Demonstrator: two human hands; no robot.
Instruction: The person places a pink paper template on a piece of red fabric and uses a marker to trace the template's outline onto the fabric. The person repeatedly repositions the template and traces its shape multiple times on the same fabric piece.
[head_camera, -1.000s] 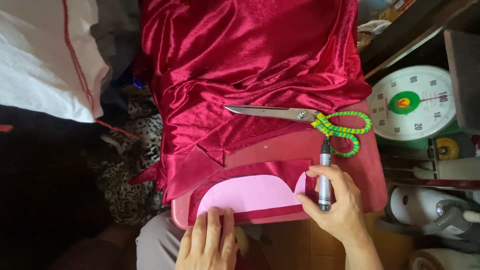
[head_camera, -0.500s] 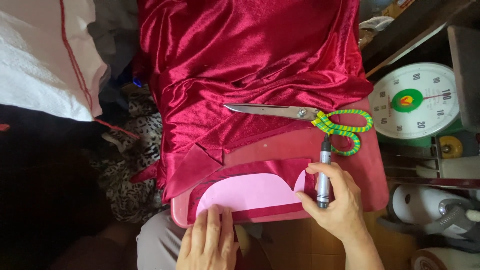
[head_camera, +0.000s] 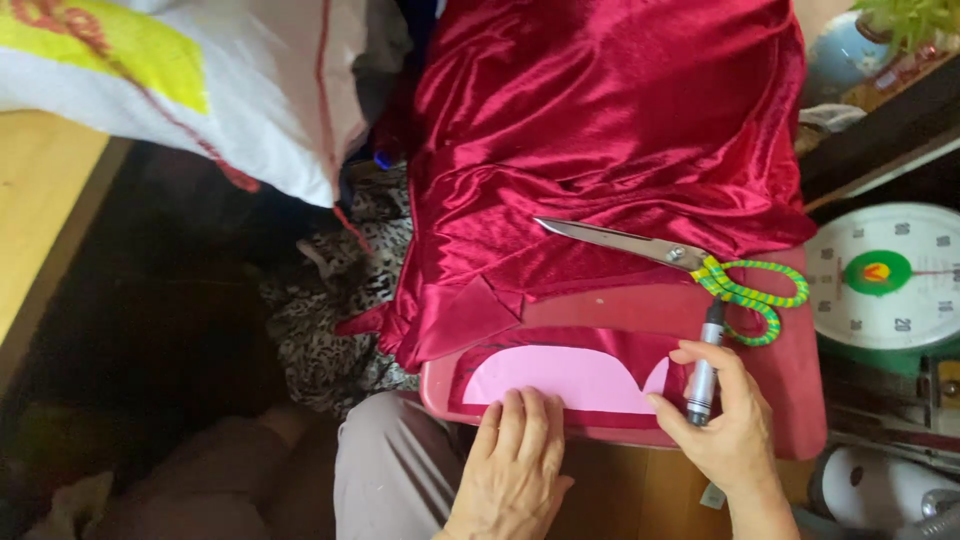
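Two hands worked at the red stool's (head_camera: 800, 400) near edge. Left hand (head_camera: 515, 455) lay flat, fingers spread, pinning a pink paper pattern (head_camera: 560, 378) onto red velvet (head_camera: 610, 130). Right hand (head_camera: 725, 425) was closed around a grey marker (head_camera: 703, 370), tip by the pattern's right edge. No traced line showed; cutting not begun. Scissors (head_camera: 690, 265) lay unused. White sack (head_camera: 200, 80) with yellow patch sat upper left; round white scale dial (head_camera: 890, 275) at right.

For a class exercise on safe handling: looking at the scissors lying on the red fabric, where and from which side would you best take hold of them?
Take the scissors by their green-and-yellow wrapped loops, coming from the picture's right. The blades point left, closed, lying flat on the red fabric, so the loops are the blunt end. They also lie just above the right hand, which holds a marker.
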